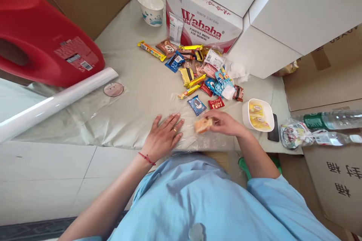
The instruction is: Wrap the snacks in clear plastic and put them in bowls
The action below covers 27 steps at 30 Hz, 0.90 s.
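My left hand (166,135) lies palm down on the covered table, fingers stretched out and nothing in its grasp. To its right, my right hand (223,122) grips a small orange-and-cream wrapped snack (203,124) in its fingertips, just above the near part of the tabletop. Motion blurs the snack, so its label is unreadable. Just beyond this hand lie a blue snack packet (197,105) and a red snack packet (216,103). Farther back spreads a loose pile of several wrapped snacks (195,68). A white tub (245,115) with yellow packets inside stands right of my right hand.
A phone (273,128) and plastic bottles (330,120) lie at the right. Behind the pile stands a Wahaha water carton (203,17), with a paper bowl (151,9) beside it. A red jug (42,30) and a white film roll (59,101) occupy the left.
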### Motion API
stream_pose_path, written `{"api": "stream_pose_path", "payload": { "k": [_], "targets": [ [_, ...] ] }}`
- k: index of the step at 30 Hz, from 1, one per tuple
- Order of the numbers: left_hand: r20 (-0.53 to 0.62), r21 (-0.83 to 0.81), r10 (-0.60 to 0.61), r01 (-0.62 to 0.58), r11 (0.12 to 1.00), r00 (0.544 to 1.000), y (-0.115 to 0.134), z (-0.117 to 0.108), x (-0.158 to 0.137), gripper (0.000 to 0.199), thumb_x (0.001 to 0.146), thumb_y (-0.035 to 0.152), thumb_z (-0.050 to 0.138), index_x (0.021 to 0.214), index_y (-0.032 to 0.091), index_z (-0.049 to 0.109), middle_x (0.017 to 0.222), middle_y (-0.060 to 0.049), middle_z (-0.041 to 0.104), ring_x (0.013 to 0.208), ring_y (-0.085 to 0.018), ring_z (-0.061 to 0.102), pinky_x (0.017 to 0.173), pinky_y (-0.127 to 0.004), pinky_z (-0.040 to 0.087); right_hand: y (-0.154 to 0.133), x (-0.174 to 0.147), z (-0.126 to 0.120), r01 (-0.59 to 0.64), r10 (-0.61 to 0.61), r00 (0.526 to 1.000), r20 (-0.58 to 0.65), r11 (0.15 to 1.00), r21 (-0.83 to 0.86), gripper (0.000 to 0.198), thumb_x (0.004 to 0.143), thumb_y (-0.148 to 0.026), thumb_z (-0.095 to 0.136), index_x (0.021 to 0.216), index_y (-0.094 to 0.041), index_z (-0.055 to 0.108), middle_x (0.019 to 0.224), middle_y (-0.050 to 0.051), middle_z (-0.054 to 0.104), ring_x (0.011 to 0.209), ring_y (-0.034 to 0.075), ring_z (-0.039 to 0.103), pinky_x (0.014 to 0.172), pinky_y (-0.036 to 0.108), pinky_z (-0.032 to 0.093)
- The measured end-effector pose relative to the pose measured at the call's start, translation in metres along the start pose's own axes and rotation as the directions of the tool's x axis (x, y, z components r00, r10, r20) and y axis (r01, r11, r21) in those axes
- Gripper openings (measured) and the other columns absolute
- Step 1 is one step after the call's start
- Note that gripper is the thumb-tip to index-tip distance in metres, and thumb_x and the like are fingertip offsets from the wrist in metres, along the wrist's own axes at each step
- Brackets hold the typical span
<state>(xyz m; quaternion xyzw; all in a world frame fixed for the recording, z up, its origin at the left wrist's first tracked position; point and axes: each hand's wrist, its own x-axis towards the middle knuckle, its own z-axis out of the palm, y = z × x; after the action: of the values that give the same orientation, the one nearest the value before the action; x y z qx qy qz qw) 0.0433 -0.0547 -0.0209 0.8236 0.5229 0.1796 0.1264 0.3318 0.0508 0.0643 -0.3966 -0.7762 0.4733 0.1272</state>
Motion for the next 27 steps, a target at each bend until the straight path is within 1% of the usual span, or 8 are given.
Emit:
{"api": "stream_pose_path", "payload": {
  "k": [2,4,6,7,13,19,22,27],
  "targets": [
    [0.006,0.011,0.002,-0.002,1.0,1.0,0.0,0.001,0.0,0.051,0.106,0.037,0.042,0.157,0.028,0.045,0.165,-0.012,0.041,0.152,-0.032,0.042,0.126,-0.065,0.017,0.027,-0.008,-0.012,-0.133,0.129,0.929,-0.347,0.991,0.01,0.04,0.081,-0.039,0.072,0.118,-0.024,0.067,0.12,0.01,0.069,0.102,0.025,0.067,0.092,0.044,0.058],
    [0.008,0.023,0.001,-0.001,1.0,1.0,0.0,0.002,-0.001,0.052,0.107,0.037,0.041,0.158,0.028,0.043,0.165,-0.013,0.04,0.151,-0.033,0.042,0.125,-0.066,0.016,0.046,-0.016,-0.029,-0.245,0.194,0.709,-0.678,0.969,0.021,0.043,0.081,-0.04,0.07,0.118,-0.022,0.062,0.122,0.012,0.067,0.102,0.025,0.066,0.094,0.046,0.056],
    [0.008,0.034,0.005,-0.005,0.999,1.0,-0.001,0.002,-0.001,0.054,0.106,0.039,0.041,0.159,0.028,0.041,0.166,-0.014,0.04,0.151,-0.034,0.042,0.125,-0.066,0.016,0.049,-0.024,-0.036,-0.236,0.167,0.548,-0.819,0.971,0.04,0.044,0.083,-0.039,0.069,0.122,-0.023,0.056,0.125,0.014,0.064,0.106,0.027,0.065,0.095,0.047,0.056],
    [0.006,0.037,0.011,-0.012,0.999,1.0,-0.002,0.002,-0.001,0.056,0.106,0.04,0.041,0.16,0.027,0.039,0.166,-0.015,0.038,0.151,-0.034,0.042,0.125,-0.066,0.016,0.045,-0.027,-0.033,-0.18,0.142,0.546,-0.826,0.982,0.05,0.044,0.085,-0.039,0.067,0.125,-0.026,0.053,0.127,0.014,0.063,0.109,0.028,0.065,0.096,0.047,0.056],
    [-0.028,0.01,0.005,-0.005,1.0,1.0,-0.014,0.002,-0.003,0.059,0.108,0.038,0.033,0.165,0.027,0.024,0.171,-0.015,0.027,0.153,-0.028,0.04,0.125,-0.056,0.022,0.009,-0.02,0.037,0.234,-0.244,0.875,-0.418,0.969,-0.075,0.033,0.093,-0.042,0.068,0.122,-0.032,0.056,0.134,0.009,0.058,0.127,0.028,0.059,0.106,0.047,0.052],
    [-0.077,-0.054,0.01,-0.015,0.998,0.997,-0.023,-0.011,-0.014,0.062,0.104,0.032,0.041,0.164,0.028,0.025,0.173,-0.011,0.024,0.157,-0.029,0.032,0.125,-0.053,0.03,0.033,-0.008,0.057,0.209,-0.318,0.913,-0.255,0.902,-0.377,0.03,0.1,-0.039,0.06,0.127,-0.026,0.062,0.143,0.014,0.056,0.14,0.03,0.045,0.119,0.056,0.039],
    [-0.115,-0.112,0.084,-0.097,0.989,0.99,-0.02,-0.026,-0.033,0.068,0.096,0.018,0.046,0.161,0.031,0.031,0.171,-0.009,0.032,0.158,-0.029,0.031,0.127,-0.056,0.027,0.037,-0.036,0.041,0.191,-0.335,0.89,-0.31,0.89,-0.414,0.035,0.1,-0.037,0.062,0.133,-0.025,0.061,0.147,0.015,0.054,0.14,0.03,0.045,0.119,0.056,0.04],
    [-0.022,-0.064,0.223,-0.224,0.972,0.975,-0.014,-0.025,-0.062,0.066,0.089,0.012,0.052,0.153,0.026,0.044,0.164,-0.013,0.044,0.155,-0.031,0.036,0.127,-0.06,0.024,0.042,-0.091,0.034,0.24,-0.295,0.952,-0.082,0.885,-0.4,0.056,0.091,-0.046,0.075,0.14,-0.025,0.059,0.141,0.015,0.059,0.134,0.031,0.051,0.111,0.052,0.049]
  ]
}}
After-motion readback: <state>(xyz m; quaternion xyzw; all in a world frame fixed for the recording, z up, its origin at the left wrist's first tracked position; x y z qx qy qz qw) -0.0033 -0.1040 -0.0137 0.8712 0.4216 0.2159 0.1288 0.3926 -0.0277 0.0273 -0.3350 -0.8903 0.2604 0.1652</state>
